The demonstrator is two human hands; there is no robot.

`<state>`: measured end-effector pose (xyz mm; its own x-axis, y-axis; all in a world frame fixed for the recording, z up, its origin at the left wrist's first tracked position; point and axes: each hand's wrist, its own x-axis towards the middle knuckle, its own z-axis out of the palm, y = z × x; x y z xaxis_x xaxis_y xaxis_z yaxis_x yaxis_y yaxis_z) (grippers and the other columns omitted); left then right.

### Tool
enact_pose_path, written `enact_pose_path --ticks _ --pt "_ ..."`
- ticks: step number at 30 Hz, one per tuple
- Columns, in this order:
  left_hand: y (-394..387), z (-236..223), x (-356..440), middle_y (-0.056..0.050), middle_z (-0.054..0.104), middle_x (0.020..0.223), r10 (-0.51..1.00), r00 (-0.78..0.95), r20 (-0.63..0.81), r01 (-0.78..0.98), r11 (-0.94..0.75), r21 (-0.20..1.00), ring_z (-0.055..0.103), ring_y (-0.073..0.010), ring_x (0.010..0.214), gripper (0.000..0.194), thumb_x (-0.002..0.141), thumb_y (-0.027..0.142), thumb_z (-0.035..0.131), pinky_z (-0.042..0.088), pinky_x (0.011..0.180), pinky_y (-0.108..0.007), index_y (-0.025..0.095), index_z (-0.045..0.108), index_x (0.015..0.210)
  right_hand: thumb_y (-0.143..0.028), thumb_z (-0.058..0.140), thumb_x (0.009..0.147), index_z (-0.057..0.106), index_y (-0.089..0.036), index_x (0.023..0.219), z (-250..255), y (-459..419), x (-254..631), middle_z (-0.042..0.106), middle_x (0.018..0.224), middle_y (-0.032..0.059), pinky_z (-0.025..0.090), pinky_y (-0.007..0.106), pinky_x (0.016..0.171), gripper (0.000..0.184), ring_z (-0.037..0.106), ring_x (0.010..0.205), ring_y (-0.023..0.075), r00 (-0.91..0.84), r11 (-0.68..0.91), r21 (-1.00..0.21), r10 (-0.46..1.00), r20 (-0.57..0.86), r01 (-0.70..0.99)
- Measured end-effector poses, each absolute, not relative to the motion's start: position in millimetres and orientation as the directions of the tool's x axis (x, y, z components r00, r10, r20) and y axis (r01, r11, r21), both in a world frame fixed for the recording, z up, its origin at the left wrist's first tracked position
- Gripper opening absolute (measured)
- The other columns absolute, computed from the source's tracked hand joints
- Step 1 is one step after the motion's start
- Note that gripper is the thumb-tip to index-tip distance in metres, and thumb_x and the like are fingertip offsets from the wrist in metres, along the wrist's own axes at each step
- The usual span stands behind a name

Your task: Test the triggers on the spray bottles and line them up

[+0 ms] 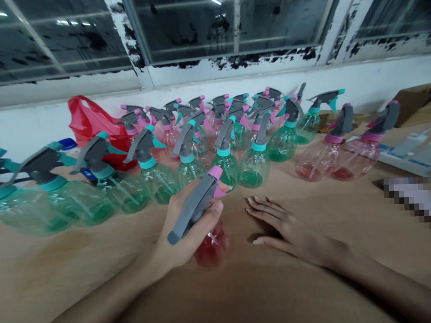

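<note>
A pink spray bottle (212, 246) with a grey and pink trigger head stands in front of me. My left hand (189, 223) is wrapped round its neck, just below the sprayer head, and hides part of the bottle. To the right of it, my right hand (281, 227) rests palm down on the table with its fingers stretched out, holding nothing. Just beyond my hands runs a row of green spray bottles (253, 172) with grey and turquoise heads. Two pink spray bottles (316, 160) stand together farther right.
More pink and green bottles crowd behind the front row, near the wall. A red plastic bag (90, 121) lies at the back left. On the right are a white tray (402, 155), a cardboard box (416, 102) and a blurred-out object (414, 197). Windows rise behind the wooden table (262, 292).
</note>
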<state>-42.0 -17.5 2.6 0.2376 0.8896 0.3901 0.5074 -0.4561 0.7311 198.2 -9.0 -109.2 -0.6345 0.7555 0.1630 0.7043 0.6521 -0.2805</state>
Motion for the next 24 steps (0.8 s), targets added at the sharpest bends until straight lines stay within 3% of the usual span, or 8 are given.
enact_pose_path --ticks 13,24 --pt "-18.4 3.0 -41.2 0.0 0.062 0.07 0.874 0.287 0.392 0.547 -0.485 0.682 0.058 -0.017 0.06 0.01 0.077 0.024 0.049 0.049 0.057 -0.029 0.025 0.055 0.085 -0.051 0.046 0.083 0.03 -0.027 0.136 -107.8 -8.0 198.7 0.033 0.142 0.0031 0.025 0.047 0.106 0.06 0.025 0.132 0.0227 -0.625 0.651 -0.35 0.754 0.201 0.673" --pt "-18.7 0.0 -42.2 0.001 0.063 0.071 0.878 0.265 0.398 0.568 -0.476 0.671 0.058 -0.0164 0.061 0.008 0.077 0.023 0.05 0.048 0.058 -0.028 0.025 0.055 0.082 -0.051 0.043 0.085 0.029 -0.025 0.137 -106.4 -9.5 197.8 0.031 0.143 0.0028 0.024 0.045 0.108 0.06 0.024 0.132 0.0211 -0.623 0.646 -0.316 0.76 0.184 0.695"
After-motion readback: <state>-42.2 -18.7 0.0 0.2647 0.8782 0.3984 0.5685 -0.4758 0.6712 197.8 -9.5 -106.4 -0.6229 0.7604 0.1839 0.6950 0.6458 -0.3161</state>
